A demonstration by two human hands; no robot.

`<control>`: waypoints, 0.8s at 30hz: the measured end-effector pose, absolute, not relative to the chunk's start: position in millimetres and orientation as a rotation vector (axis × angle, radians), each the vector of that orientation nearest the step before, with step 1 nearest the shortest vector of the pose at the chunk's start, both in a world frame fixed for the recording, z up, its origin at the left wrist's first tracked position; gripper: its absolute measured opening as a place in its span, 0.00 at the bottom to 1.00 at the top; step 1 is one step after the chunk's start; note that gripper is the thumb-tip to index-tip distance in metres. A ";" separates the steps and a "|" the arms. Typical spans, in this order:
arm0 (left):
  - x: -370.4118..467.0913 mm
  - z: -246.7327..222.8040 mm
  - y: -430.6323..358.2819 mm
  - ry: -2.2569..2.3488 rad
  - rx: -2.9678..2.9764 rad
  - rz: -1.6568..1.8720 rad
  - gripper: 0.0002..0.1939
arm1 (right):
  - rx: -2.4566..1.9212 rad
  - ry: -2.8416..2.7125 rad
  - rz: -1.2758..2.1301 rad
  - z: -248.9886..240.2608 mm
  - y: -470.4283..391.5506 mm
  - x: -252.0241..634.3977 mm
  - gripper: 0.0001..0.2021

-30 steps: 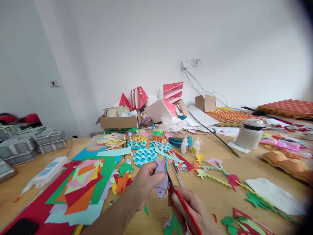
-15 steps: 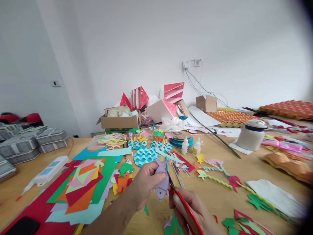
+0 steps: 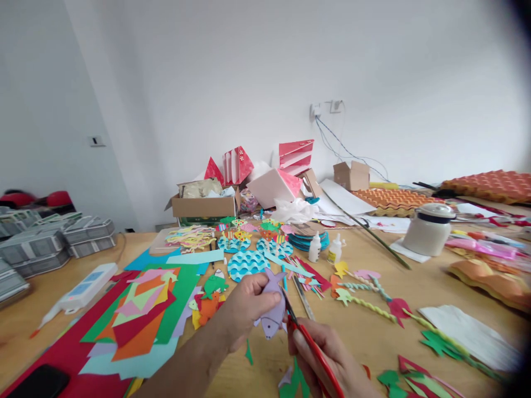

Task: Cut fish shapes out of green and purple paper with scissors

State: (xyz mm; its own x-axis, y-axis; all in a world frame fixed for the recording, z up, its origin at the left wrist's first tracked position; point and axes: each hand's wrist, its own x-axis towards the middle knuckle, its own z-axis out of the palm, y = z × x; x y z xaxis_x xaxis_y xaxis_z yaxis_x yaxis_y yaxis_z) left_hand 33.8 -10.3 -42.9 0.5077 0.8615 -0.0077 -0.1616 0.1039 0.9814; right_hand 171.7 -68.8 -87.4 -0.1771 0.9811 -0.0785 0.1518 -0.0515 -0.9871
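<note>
A purple paper fish [image 3: 274, 315] with a drawn eye and gill line is pinched in my left hand [image 3: 254, 307], tail up and head down. My right hand [image 3: 319, 348] is closed around a pair of red-handled scissors [image 3: 312, 348]. The dark blades point up along the fish's right edge; whether they touch the paper I cannot tell. Below the hands lie a green paper piece [image 3: 295, 381] and a small purple scrap [image 3: 286, 377]. Left of my left hand are cut-out paper animals, among them an orange one [image 3: 208, 310].
Coloured paper sheets [image 3: 145, 309] and a glue gun [image 3: 83, 290] lie to the left. Two glue bottles [image 3: 315, 247], a metal ruler [image 3: 304, 298] and blue wavy discs [image 3: 248, 266] sit beyond my hands. A lidded jar [image 3: 427, 232] stands at right, near twisted paper garlands [image 3: 373, 307].
The fish's head has tilted slightly to the left in my left hand. Both hands stay in nearly the same place, and the scissors have hardly moved.
</note>
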 end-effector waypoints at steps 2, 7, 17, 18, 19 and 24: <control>32.5 -42.6 -9.6 0.721 1.245 0.841 0.09 | -1.292 -1.421 1.313 -87.3 -68.6 171.1 0.27; 31.5 -39.7 -8.3 0.750 1.250 0.803 0.08 | -1.324 -1.404 1.292 -88.3 -69.1 169.4 0.26; 31.6 -35.8 -8.2 0.789 1.265 0.775 0.08 | -1.326 -1.384 1.304 -91.6 -69.7 167.9 0.23; 31.5 -36.0 -8.2 0.799 1.266 0.775 0.08 | -1.333 -1.390 1.300 -91.9 -68.8 167.7 0.23; 31.4 -36.2 -8.1 0.806 1.270 0.775 0.07 | -1.336 -1.397 1.297 -91.9 -68.1 167.5 0.23; 30.6 -38.0 -5.8 0.790 1.292 0.763 0.06 | -1.329 -1.403 1.321 -90.1 -67.5 168.1 0.24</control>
State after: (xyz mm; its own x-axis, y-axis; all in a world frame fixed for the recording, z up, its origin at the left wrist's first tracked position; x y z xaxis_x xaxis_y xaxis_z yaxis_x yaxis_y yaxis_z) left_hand 30.6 -5.8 -38.0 0.5281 0.8457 -0.0763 -0.0473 0.1190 0.9918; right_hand 168.1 -67.5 -90.1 -0.1495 0.9823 -0.1126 0.1721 -0.0863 -0.9813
